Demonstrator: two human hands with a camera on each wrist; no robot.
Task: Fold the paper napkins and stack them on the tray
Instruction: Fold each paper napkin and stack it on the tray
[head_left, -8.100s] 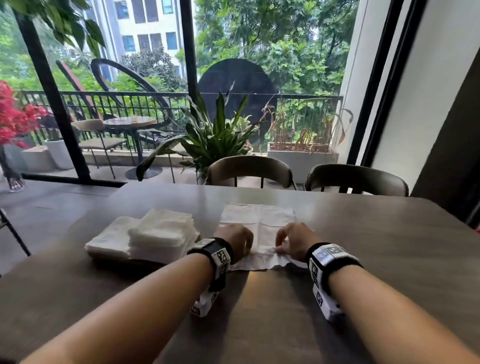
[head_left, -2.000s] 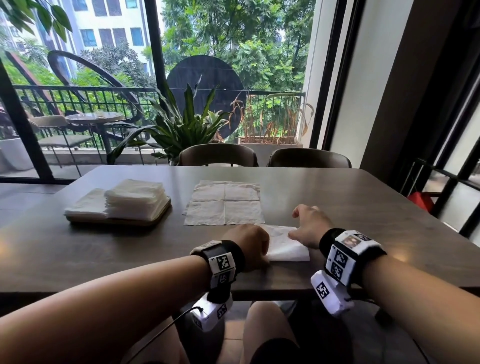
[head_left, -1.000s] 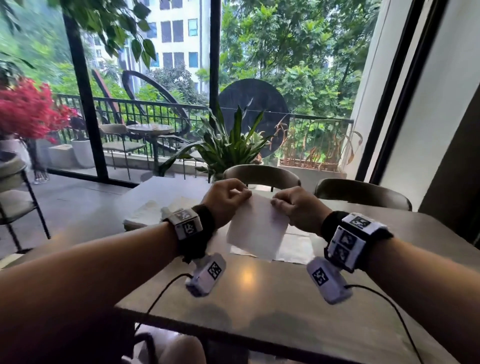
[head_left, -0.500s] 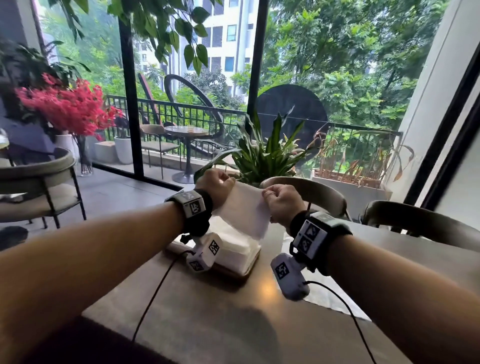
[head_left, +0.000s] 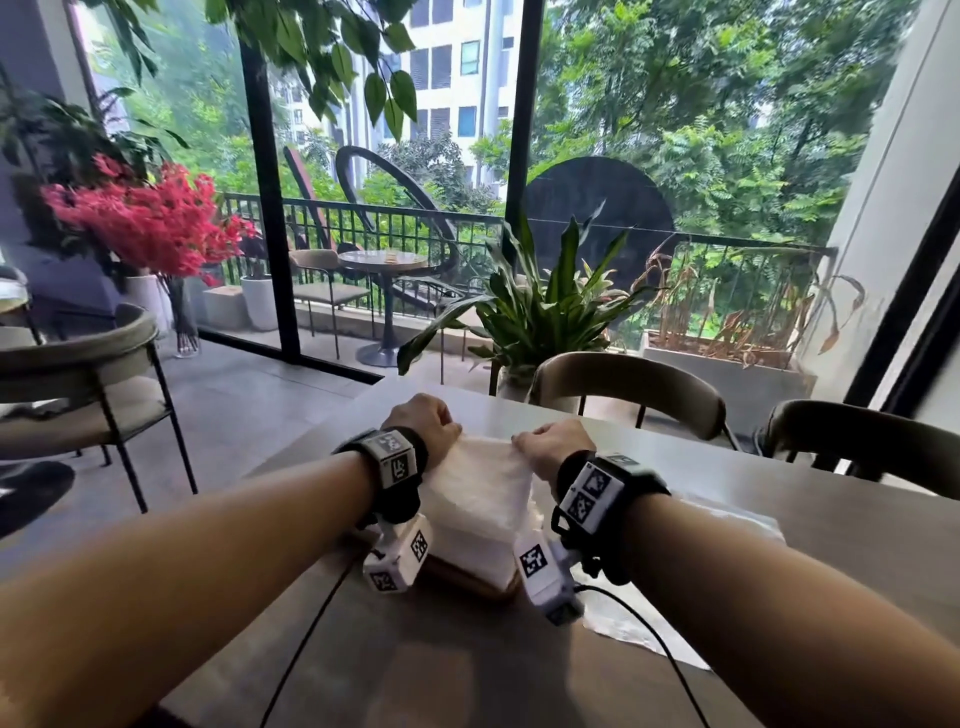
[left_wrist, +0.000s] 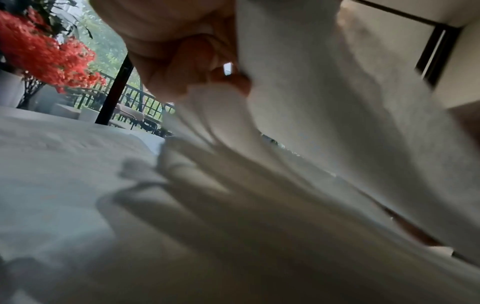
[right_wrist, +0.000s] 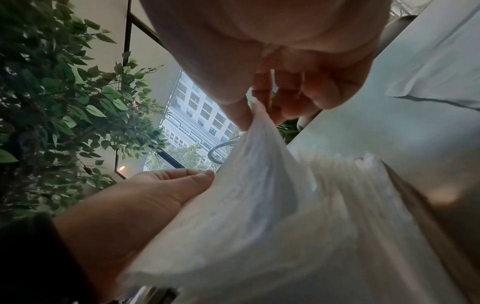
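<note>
White paper is what both hands are on: left hand (head_left: 423, 423) and right hand (head_left: 548, 441) each pinch a top corner of one folded napkin (head_left: 475, 480), fingers curled tight on it. The right wrist view shows the right thumb and fingers (right_wrist: 241, 115) clamped on the corner and the left hand (right_wrist: 166, 189) gripping the other side.

The napkin hangs between the hands directly over the stack (head_left: 470, 551) on the tray (head_left: 467, 584). Its lower edge looks to be touching or nearly touching the top of the pile; I can't tell which.

Done, by my read: a fair pile of folded napkins already on the tray, and this one folded and in position.

Left: lower it flat, square it to the pile, let go.

Just right of the tray, an unfolded napkin (head_left: 727, 525) lies flat on the table (head_left: 519, 670), partly hidden by the right forearm. That one isn't folded yet. Whether more are underneath it isn't visible.

Beyond the table: chairs (head_left: 623, 384), a potted plant (head_left: 545, 306), a balcony railing (head_left: 415, 228).
</note>
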